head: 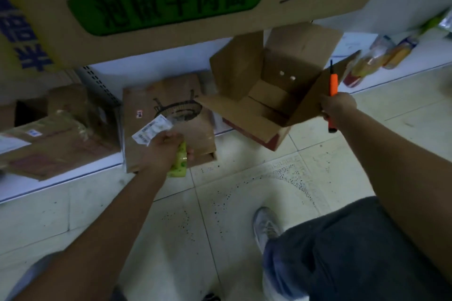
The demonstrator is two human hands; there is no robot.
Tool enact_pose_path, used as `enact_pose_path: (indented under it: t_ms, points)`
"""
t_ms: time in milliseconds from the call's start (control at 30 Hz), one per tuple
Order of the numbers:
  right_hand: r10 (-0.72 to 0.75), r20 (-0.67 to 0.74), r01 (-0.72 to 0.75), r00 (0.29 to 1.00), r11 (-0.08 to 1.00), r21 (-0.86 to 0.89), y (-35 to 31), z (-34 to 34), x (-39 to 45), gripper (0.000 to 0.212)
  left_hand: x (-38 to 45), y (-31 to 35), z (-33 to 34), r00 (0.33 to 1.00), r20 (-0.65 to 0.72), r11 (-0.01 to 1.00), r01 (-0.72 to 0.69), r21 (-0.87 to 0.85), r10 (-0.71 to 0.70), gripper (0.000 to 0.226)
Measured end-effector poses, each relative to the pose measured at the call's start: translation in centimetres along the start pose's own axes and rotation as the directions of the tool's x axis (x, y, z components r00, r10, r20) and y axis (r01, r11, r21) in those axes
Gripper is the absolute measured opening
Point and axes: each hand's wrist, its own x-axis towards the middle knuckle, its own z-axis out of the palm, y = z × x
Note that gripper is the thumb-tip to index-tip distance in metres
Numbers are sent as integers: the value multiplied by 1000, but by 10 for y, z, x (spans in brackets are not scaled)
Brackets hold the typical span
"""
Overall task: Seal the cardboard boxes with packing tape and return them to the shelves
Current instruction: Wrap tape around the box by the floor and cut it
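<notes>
An open, empty cardboard box (269, 95) sits tilted on the floor at the shelf's edge, its flaps spread. My right hand (338, 105) grips an orange utility knife (333, 85) and touches the box's right flap. My left hand (166, 149) holds a yellow-green roll of tape (179, 162) together with a white printed label (151, 129). Behind that hand a closed brown box with a basket drawing (171, 115) leans against the bottom shelf.
A large carton with a green label (166, 0) fills the upper shelf overhead. Flattened and taped boxes (58, 139) lie on the low shelf at left. Bottles (381, 56) lie on the low shelf at right. My shoe (265, 225) and leg stand on the tiled floor.
</notes>
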Motion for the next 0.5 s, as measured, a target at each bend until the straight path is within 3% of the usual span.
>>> enact_pose_path:
  t_ms: [133,300,400,500]
  points:
    - [-26,165,-10,986,977,211,2,-38,-5,10,-36,10,17,999,-3,998,-39,45,39,24]
    - [-105,248,39,963,966,257,9,-65,-35,7,-54,20,37,985,51,982,168,-91,-164,32]
    - [-156,251,89,955,962,258,16,-78,-51,10,-58,12,45,996,11,991,91,-95,-90,32]
    - [-250,254,172,935,941,293,20,-87,-76,17,-56,3,59,999,-21,999,33,-11,-34,56]
